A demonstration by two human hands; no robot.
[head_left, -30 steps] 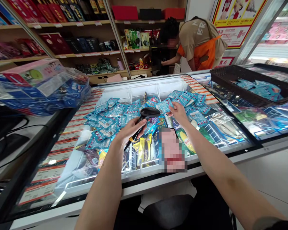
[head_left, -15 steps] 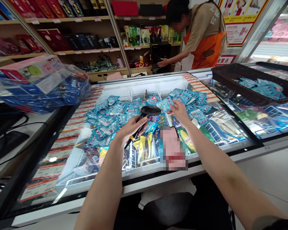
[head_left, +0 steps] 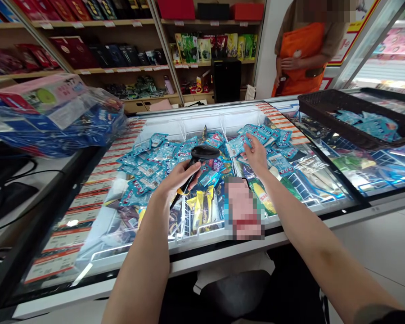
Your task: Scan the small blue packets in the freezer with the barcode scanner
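My left hand (head_left: 182,177) is wrapped round the handle of a black handheld barcode scanner (head_left: 205,152), its head pointing right over the freezer. In my right hand (head_left: 256,155) a small blue packet (head_left: 236,146) is pinched by its right edge, just right of the scanner head. Loose blue packets (head_left: 165,150) lie in a wide pile to the left, on the freezer's glass top. Another heap of blue packets (head_left: 283,137) lies beyond and right of my right hand. Below both hands, a phone (head_left: 243,207), blurred out, rests near the front edge.
The chest freezer (head_left: 101,265) holds yellow-wrapped ice creams (head_left: 202,209) in wire baskets under glass. A brown basket (head_left: 344,101) with blue packets stands right. Plastic-wrapped boxes (head_left: 60,117) are at left. Behind the freezer stands a person in an orange apron (head_left: 300,54), before shelves.
The scanner and my left hand have shifted slightly left. My right hand's packet has moved slightly. The person behind has straightened up from leaning toward the black box and now faces this way.
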